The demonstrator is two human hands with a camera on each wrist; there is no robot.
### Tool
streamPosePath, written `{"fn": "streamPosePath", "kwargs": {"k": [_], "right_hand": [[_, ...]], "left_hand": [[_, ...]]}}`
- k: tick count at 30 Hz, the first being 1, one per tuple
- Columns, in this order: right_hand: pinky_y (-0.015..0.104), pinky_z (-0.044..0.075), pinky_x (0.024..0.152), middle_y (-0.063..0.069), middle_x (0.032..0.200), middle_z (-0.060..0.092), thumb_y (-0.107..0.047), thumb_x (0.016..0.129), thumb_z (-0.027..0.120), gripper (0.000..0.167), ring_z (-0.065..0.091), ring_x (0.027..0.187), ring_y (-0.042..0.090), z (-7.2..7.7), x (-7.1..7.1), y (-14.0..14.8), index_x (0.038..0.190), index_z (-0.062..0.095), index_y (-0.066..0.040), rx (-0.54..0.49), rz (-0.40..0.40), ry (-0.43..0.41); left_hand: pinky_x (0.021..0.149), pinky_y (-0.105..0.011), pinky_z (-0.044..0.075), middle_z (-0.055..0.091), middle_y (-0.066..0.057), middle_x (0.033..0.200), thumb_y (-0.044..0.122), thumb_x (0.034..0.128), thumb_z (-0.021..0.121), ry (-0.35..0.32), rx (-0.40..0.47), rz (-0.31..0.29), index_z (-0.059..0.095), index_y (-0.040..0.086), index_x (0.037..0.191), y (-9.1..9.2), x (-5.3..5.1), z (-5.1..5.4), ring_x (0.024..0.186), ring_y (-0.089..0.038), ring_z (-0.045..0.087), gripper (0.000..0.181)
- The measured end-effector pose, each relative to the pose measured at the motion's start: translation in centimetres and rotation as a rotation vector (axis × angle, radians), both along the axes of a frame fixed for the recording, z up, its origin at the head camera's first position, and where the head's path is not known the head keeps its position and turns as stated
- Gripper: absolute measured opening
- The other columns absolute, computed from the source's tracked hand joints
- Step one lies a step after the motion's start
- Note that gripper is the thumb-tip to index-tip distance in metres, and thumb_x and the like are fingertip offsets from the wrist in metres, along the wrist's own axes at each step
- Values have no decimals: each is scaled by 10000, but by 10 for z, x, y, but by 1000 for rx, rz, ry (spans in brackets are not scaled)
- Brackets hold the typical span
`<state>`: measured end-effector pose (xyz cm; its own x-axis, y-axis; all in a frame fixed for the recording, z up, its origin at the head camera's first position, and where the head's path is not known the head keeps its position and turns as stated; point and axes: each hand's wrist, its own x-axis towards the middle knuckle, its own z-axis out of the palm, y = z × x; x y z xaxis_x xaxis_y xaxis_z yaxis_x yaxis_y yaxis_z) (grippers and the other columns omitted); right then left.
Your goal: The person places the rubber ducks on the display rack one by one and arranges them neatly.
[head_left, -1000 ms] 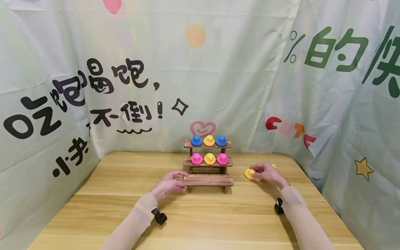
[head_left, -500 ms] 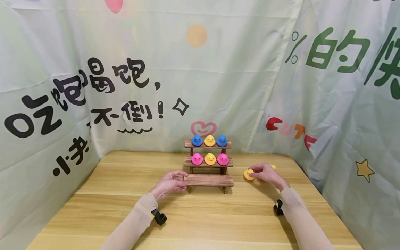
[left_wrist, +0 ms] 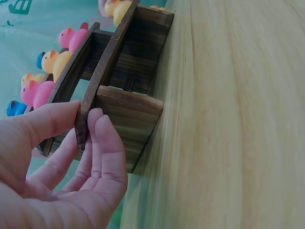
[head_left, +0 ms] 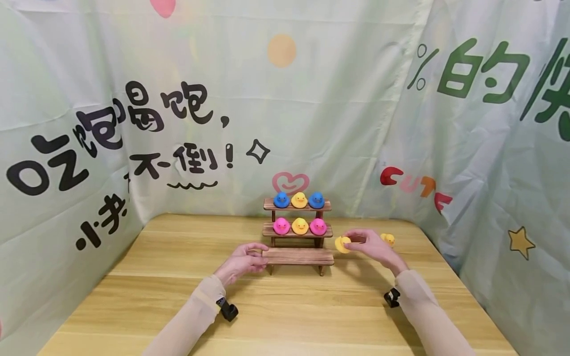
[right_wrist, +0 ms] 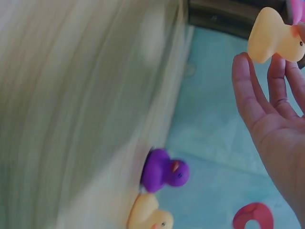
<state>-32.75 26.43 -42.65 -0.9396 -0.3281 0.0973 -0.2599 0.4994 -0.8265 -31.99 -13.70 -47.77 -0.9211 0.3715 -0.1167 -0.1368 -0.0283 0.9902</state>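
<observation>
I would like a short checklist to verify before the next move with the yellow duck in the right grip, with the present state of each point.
1. Duck held: ok; the right grip pinches the yellow duck.
2. Duck off the table: ok; the right wrist view shows a gap.
3. Step steadied: ok; the left grip pinches one end of the lowest step.
4. Room on that step: ok; no duck stands on it.
5. Duck above that step: not ok; it is beside the right end.
6. Enough pressure on the duck: cannot tell.
</observation>
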Motion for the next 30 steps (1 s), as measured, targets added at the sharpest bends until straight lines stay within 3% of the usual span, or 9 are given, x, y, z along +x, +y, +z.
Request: {"fn": "streamPosePath", "kwargs": {"k": [4, 12, 18, 22, 30], "right_hand": [[263, 515, 899, 134, 1180, 675, -262, 894, 721, 387, 620, 1136, 233, 0, 4, -8, 1191, 643, -26, -25, 7, -2], [335, 542, 865, 105, 1132, 658, -233, 920, 684, 346, 600, 1047, 162, -3, 12, -22, 1180, 623, -13, -61, 98, -23], [361, 548, 858, 143, 1163, 640, -227, 924, 677, 335, 595, 1061, 225, -1, 17, -38, 1190, 625, -30, -94, 144, -22], [309, 546, 812, 158, 1159, 642, -206, 926, 679, 288, 588, 1052, 260, -3, 18, -47, 1168, 650, -54, -108, 175, 16], [293, 539, 830, 138, 1208, 632, -206, 916, 693, 285, 569, 1108, 280, -8, 19, -58, 1168, 659, -75, -141, 173, 0]], "left_hand": [[766, -320, 596, 662, -68, 904, -22, 864, 679, 2, -1, -1, 543, -24, 1275, 0, 0, -1, 790, -185, 663, 433], [695, -268, 561, 674, -61, 888, -7, 868, 682, 0, -23, 0, 557, -2, 1266, 0, 1, -2, 762, -165, 650, 417], [703, -269, 552, 666, -77, 915, -13, 858, 685, -11, -30, 10, 549, -4, 1278, 0, -1, 0, 781, -183, 647, 442], [702, -270, 550, 664, -80, 918, -16, 862, 680, -13, -34, 12, 547, -6, 1279, 0, -1, 1, 784, -185, 647, 437], [660, -253, 535, 668, -54, 869, -8, 874, 676, -1, -22, 0, 548, -2, 1274, -1, -1, 0, 752, -166, 644, 420]]}}
